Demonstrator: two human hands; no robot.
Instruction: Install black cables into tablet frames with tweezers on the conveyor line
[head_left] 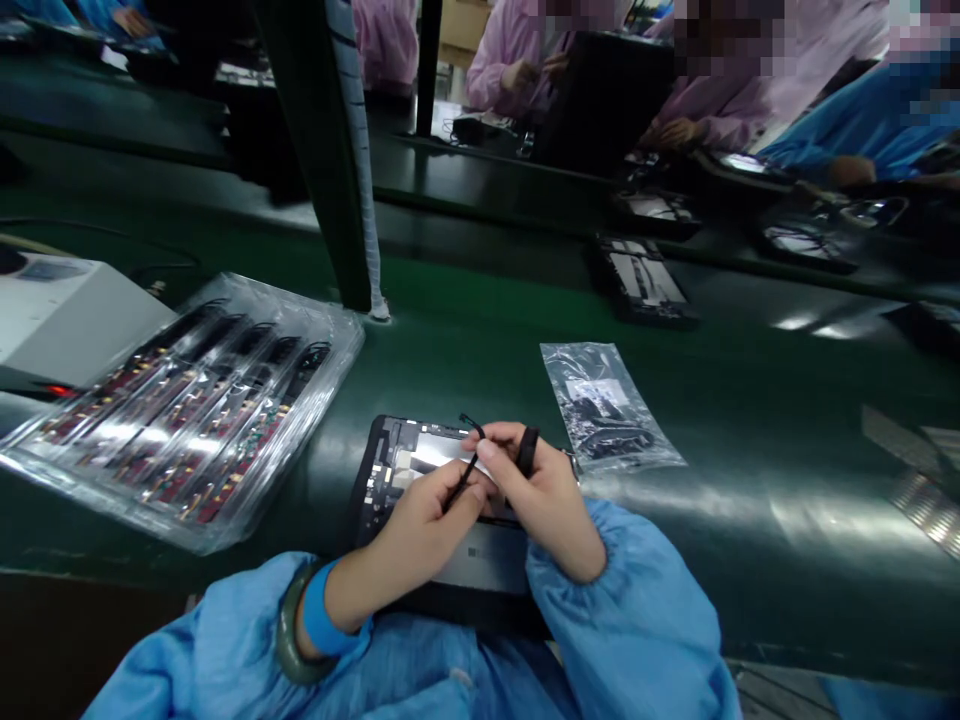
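Observation:
A thin black cable with a small connector-like tip runs between my two hands. My left hand is closed, pinching its lower part. With thumb and fingertips, my right hand grips the upper part. A black band or strip also lies across the right hand's fingers; whether it is worn or held I cannot tell. Both hands are above an opened tablet-like device, with circuit parts along its left side and a grey panel. My hands hide its middle and right side.
At left, a clear plastic tray holds several boards with black cables, beside a white box. A clear bag of black parts lies at right. A dark post rises ahead. Beyond it, another device rests on the line near co-workers.

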